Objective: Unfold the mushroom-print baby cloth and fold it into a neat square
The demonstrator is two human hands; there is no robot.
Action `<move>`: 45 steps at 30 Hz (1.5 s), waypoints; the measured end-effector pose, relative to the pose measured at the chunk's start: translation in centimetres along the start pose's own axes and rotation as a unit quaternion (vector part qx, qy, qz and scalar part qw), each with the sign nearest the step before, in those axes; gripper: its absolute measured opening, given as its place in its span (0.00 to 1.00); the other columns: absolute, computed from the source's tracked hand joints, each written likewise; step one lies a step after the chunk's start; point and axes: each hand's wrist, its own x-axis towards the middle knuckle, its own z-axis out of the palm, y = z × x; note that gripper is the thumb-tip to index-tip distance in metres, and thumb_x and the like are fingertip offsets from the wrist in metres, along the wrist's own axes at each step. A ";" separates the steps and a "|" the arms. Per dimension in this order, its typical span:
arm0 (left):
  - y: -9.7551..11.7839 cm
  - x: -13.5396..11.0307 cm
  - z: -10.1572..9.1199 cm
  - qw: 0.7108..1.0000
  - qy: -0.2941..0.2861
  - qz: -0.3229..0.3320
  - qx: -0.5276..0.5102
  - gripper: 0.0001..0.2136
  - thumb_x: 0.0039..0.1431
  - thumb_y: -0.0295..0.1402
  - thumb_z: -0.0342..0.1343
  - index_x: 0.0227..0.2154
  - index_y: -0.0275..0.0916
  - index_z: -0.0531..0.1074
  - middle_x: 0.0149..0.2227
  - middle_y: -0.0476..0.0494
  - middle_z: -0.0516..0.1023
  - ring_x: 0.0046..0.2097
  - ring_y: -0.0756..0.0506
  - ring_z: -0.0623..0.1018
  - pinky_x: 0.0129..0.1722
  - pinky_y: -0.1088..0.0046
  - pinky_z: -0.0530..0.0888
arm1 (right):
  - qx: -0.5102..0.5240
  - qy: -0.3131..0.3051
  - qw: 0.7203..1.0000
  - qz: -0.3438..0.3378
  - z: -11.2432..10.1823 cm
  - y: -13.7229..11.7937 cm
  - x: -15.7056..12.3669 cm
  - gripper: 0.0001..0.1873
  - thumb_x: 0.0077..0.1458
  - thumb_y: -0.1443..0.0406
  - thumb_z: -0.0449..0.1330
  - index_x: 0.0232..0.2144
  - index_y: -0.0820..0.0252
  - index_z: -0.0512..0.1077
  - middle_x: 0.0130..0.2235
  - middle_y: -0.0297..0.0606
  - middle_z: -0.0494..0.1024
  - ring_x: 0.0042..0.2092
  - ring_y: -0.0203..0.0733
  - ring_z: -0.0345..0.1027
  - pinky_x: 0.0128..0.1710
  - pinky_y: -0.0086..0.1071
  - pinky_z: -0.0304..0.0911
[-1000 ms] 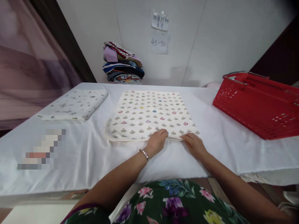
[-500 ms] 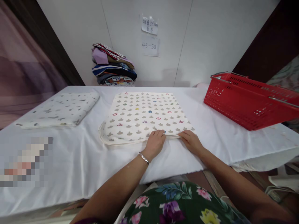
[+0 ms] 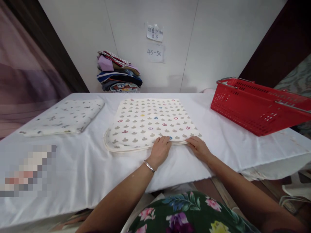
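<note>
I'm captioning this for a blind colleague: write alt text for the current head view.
A person's left hand and right hand touch the near edge of a cream cloth with small printed motifs, lying on a white-covered table. A folded patterned cloth lies to the left, a red basket sits to the right, and stacked fabrics show behind.

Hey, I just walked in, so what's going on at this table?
A person has both bare hands on a cream printed cloth lying flat in layers on the white-covered table. The left hand and right hand are a little apart along its near edge; whether they grip it is hard to tell. Another folded cloth lies to the left, a red basket stands to the right, and a pile of textiles is by the wall.
</note>
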 end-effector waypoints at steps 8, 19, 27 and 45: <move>-0.1 0.0 0.0 0.999 -0.036 0.022 0.018 0.08 0.58 0.23 0.48 0.32 0.38 0.72 0.42 0.42 0.71 0.43 0.43 0.67 0.40 0.66 0.64 | -0.006 0.005 1.000 -0.010 -0.1 0.0 0.0 0.12 0.60 0.65 0.49 0.43 0.56 0.69 0.40 0.41 0.73 0.42 0.43 0.65 0.40 0.37 0.64; 0.6 1.7 -2.1 0.986 -0.106 0.085 0.097 0.12 0.59 0.22 0.43 0.35 0.33 0.73 0.51 0.37 0.67 0.52 0.40 0.64 0.51 0.58 0.62 | -0.012 0.005 1.000 -0.008 0.0 0.0 0.2 0.12 0.61 0.65 0.48 0.43 0.56 0.70 0.39 0.41 0.74 0.40 0.43 0.65 0.39 0.37 0.64; 1.1 0.7 -2.4 0.993 -0.055 0.085 0.063 0.12 0.59 0.20 0.43 0.29 0.34 0.71 0.45 0.38 0.69 0.56 0.39 0.62 0.51 0.57 0.62 | -0.061 0.024 0.997 -0.026 0.1 -0.4 0.0 0.13 0.61 0.66 0.48 0.43 0.57 0.70 0.39 0.42 0.74 0.40 0.43 0.66 0.38 0.36 0.63; 0.6 -1.0 -1.1 0.996 -0.025 0.079 -0.012 0.06 0.59 0.23 0.47 0.32 0.38 0.68 0.32 0.45 0.69 0.36 0.45 0.66 0.38 0.67 0.63 | -0.138 -0.031 0.989 -0.042 -0.4 -1.6 -0.4 0.13 0.58 0.71 0.49 0.43 0.59 0.71 0.40 0.44 0.73 0.42 0.45 0.63 0.39 0.38 0.59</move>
